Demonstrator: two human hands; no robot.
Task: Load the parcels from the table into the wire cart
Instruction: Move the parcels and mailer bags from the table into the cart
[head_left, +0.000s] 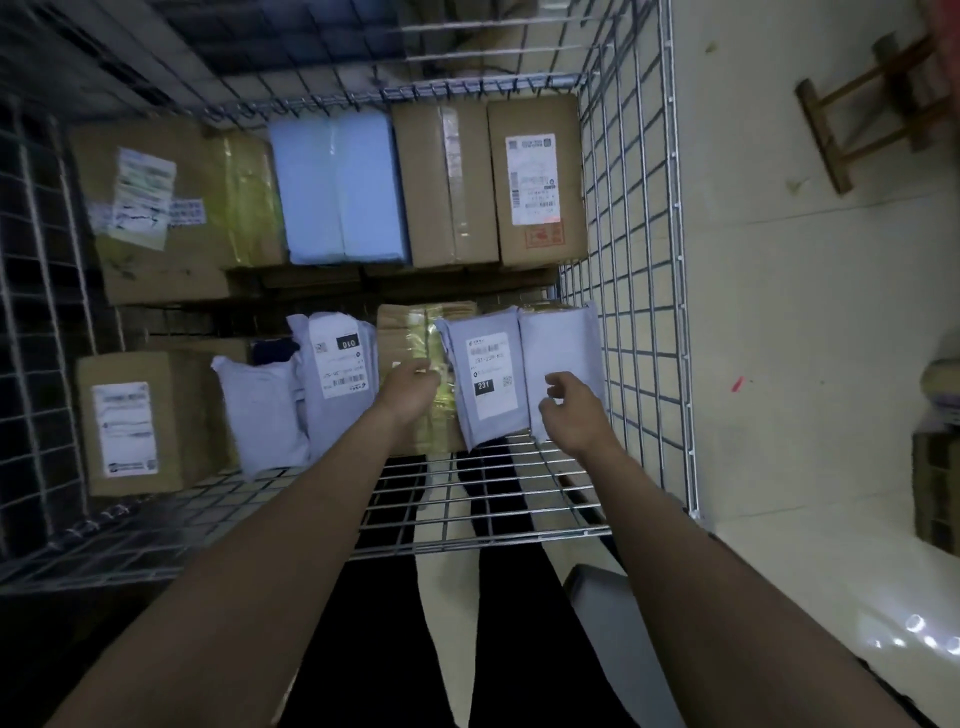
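I look down into the wire cart, which holds several parcels. Cardboard boxes and a pale blue packet fill its far row. In the near row stand a labelled box, grey mailer bags, a yellow-taped box, a grey bag marked 231 and a plain grey bag. My left hand hovers over the yellow-taped box with loosely curled fingers, holding nothing. My right hand hangs in front of the plain grey bag, fingers relaxed and empty.
The cart's near wire wall is folded low in front of my legs. Pale floor lies to the right, with a wooden stool at the far right and stacked boxes at the right edge. A grey parcel lies by my right leg.
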